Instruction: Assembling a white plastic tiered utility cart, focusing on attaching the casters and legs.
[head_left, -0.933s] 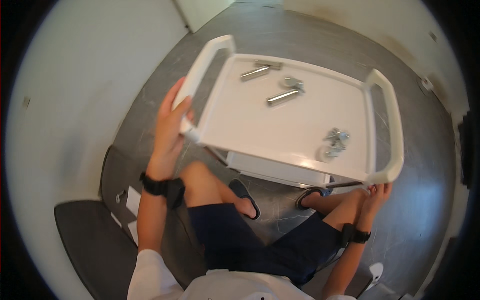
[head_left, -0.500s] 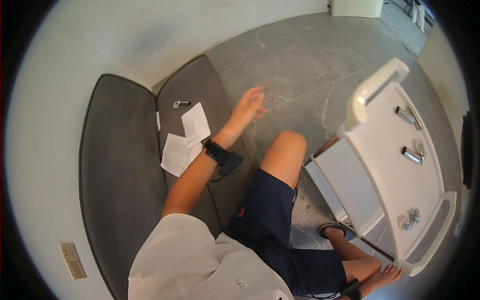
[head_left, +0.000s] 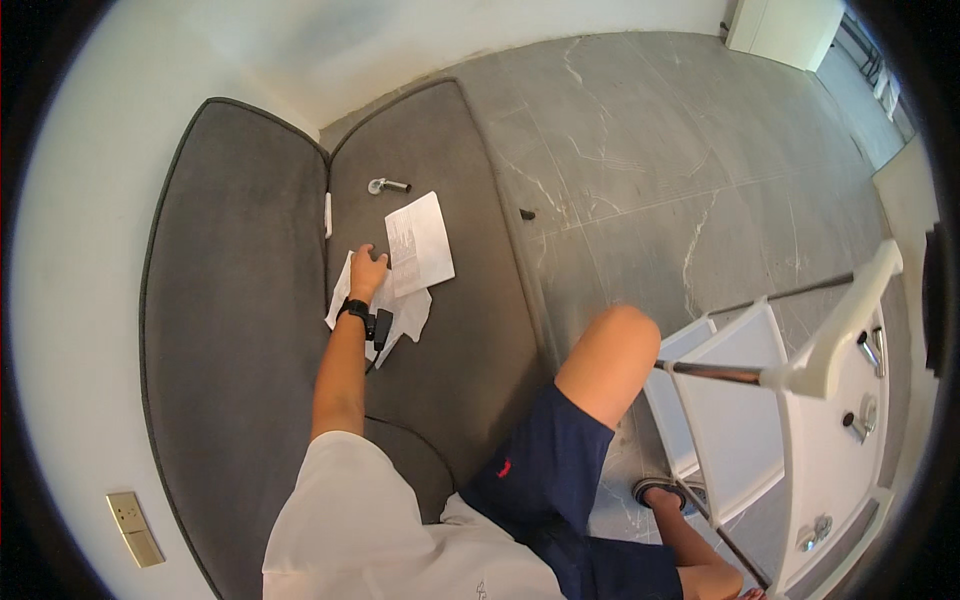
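The thin, crumpled white paper sheet (head_left: pixel 408 315) lies directly below my left hand (head_left: pixel 368 272) and wrist, on the seat of the dark grey fabric sofa (head_left: pixel 480 345). My left fingers are bent over its upper part; I cannot tell whether they pinch it. Just right of my fingertips lies the flat white sheet with faint print (head_left: pixel 428 245), partly overlapping the crumpled one. Beyond both, farther up the seat, rests the shiny metal caster with a dark-ended stem (head_left: pixel 390 186). A slim white strip (head_left: pixel 328 215) sits in the crease by the backrest. Well off to the right stands the white plastic trolley (head_left: pixel 825 440), metal pieces (head_left: pixel 872 352) on its top tray. Of my right hand (head_left: pixel 753 594), only a sliver shows beside its near corner; I cannot tell its grip.
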